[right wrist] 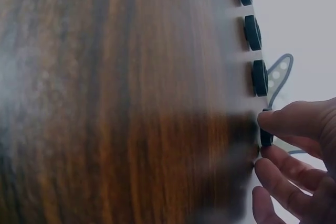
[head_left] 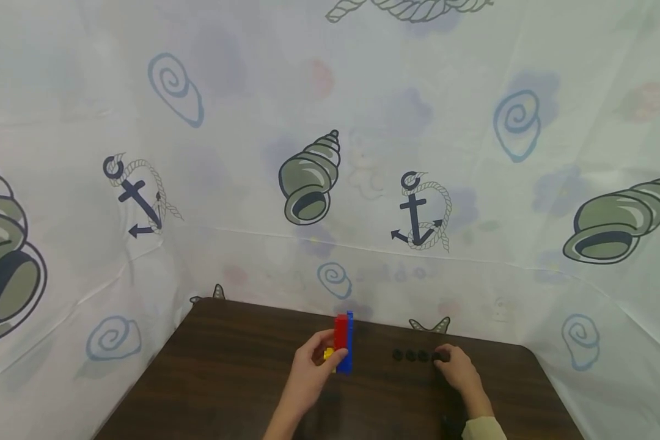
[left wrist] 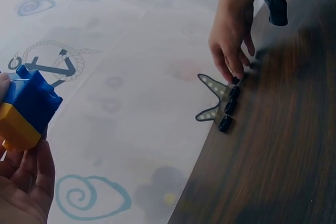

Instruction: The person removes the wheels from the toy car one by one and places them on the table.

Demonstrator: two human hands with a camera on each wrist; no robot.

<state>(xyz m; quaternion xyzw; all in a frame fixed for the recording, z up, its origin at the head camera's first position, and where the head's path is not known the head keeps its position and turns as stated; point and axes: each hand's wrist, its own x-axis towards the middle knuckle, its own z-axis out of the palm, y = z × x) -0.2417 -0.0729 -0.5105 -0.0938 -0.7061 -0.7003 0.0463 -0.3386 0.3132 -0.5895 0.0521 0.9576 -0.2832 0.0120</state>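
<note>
My left hand (head_left: pixel 308 370) grips a stack of toy building blocks (head_left: pixel 342 333), raised over the table's middle. Red, blue and yellow pieces show in the head view; in the left wrist view, a blue block (left wrist: pixel 34 100) sits against a yellow block (left wrist: pixel 18 127). Toward the table's far right, my right hand (head_left: pixel 458 370) pinches a small black toy wheel (right wrist: pixel 267 136) between thumb and fingers. That wheel is at the right end of a row, with three similar black wheels (right wrist: pixel 260 78) standing beside it, slightly apart from one another.
The dark wood-grain table (head_left: pixel 242 366) reaches back to a pale cloth (head_left: pixel 242 256) printed with shells and anchors, which surrounds it at the back and sides. The row of wheels stands near the table's back edge.
</note>
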